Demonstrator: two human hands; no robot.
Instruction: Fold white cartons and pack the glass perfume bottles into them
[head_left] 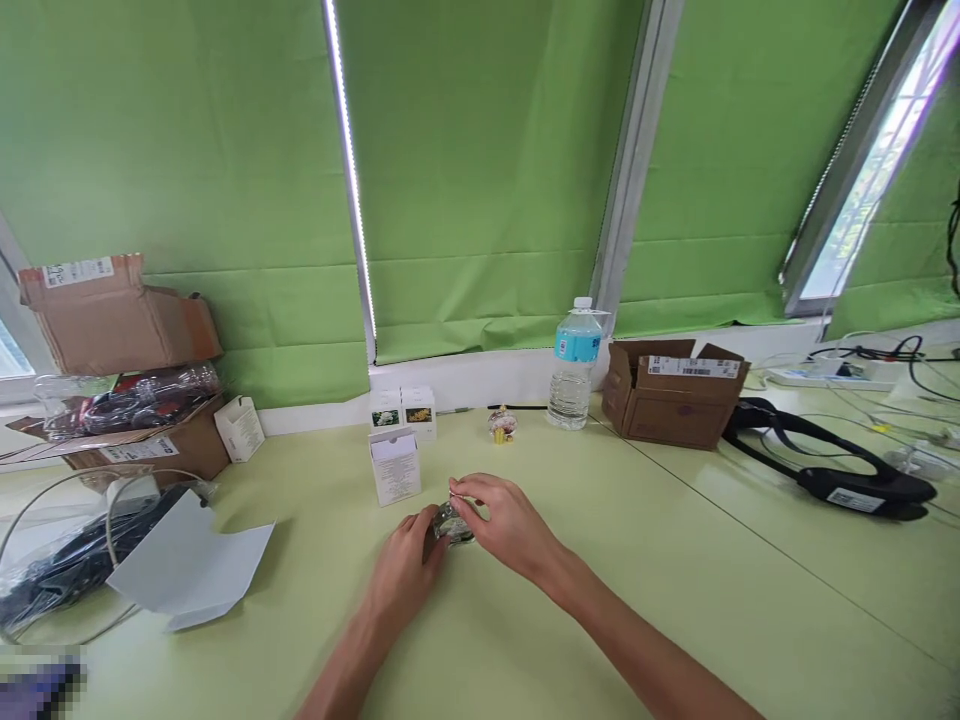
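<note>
Low over the table, my left hand (411,552) is closed round the side of a small clear glass bottle (454,527), which lies tilted. The thumb and forefinger of my right hand (499,518) pinch together at the bottle's upper end; whatever small part they grip there is mostly hidden by the fingers. Just beyond my hands stands a white carton (395,468) with its top flap up. Two more white boxes (403,412) with flower pictures are behind it. A small round glass bottle with a gold cap (500,436) sits farther back.
A water bottle (574,372) and an opened brown box (673,395) stand by the wall. To the right lies a black headset (847,480) among cables. At left are stacked cardboard boxes (124,330), a small white box (240,429) and a folded white sheet (191,565).
</note>
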